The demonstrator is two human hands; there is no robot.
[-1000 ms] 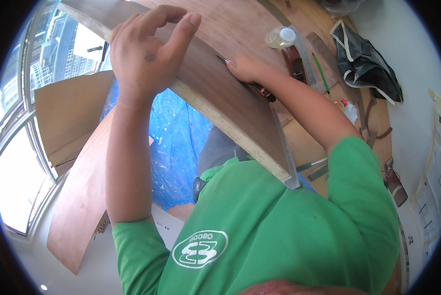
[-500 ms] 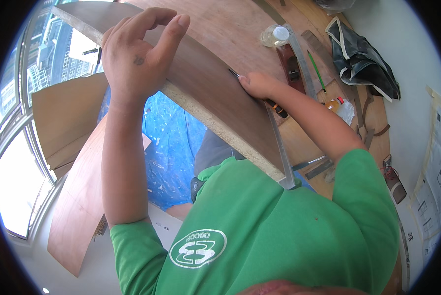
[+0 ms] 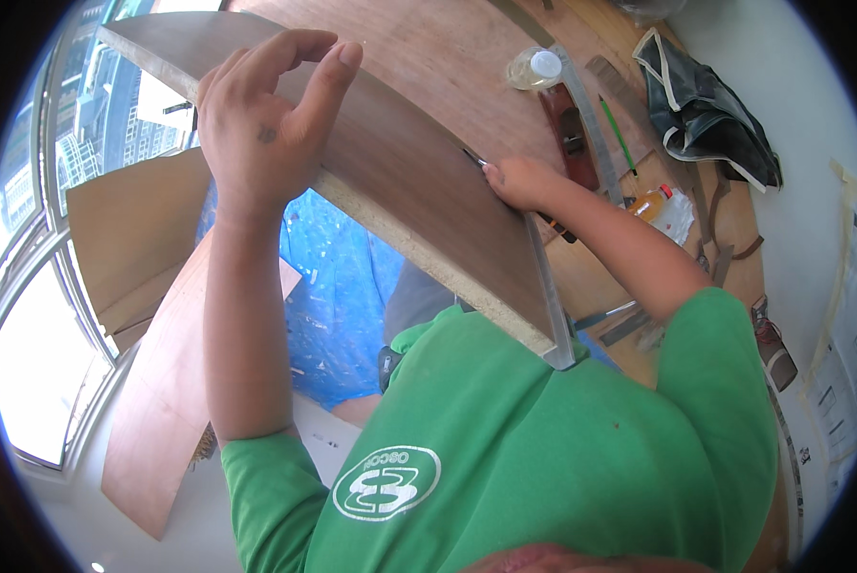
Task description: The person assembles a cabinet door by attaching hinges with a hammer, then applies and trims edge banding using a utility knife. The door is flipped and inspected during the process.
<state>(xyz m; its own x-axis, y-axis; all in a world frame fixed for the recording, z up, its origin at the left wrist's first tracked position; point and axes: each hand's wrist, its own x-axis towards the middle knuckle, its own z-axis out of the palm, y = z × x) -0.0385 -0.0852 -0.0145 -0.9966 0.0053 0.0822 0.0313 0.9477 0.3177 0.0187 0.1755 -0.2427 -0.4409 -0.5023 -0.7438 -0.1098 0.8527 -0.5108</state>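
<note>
A long board (image 3: 419, 172) with a brown face and a pale, rough, speckled edge slants across in front of me. Its near right end reaches my green shirt. My left hand (image 3: 261, 129) lies over the board's left side, fingers bent and thumb held apart, gripping nothing that I can see. At the board's far right edge, my right hand (image 3: 522, 183) is closed round a slim hand tool (image 3: 556, 228) with a black and orange handle. Its narrow metal tip points along that edge; whether it is a chisel or a screwdriver is unclear. A grey strip (image 3: 550, 286) runs down the board's right end.
On the wooden worktop (image 3: 428, 57) stand a clear bottle with a white cap (image 3: 534, 69), a reddish hand plane (image 3: 570, 138), a green pencil (image 3: 618, 136) and an orange bottle (image 3: 650, 203). A dark bag (image 3: 706, 110) lies at right. Blue sheeting (image 3: 333, 296) and cardboard (image 3: 137, 244) are at left.
My right hand has slid a little to the right and nearer me along the board's far edge, carrying the tool. My left hand has barely shifted.
</note>
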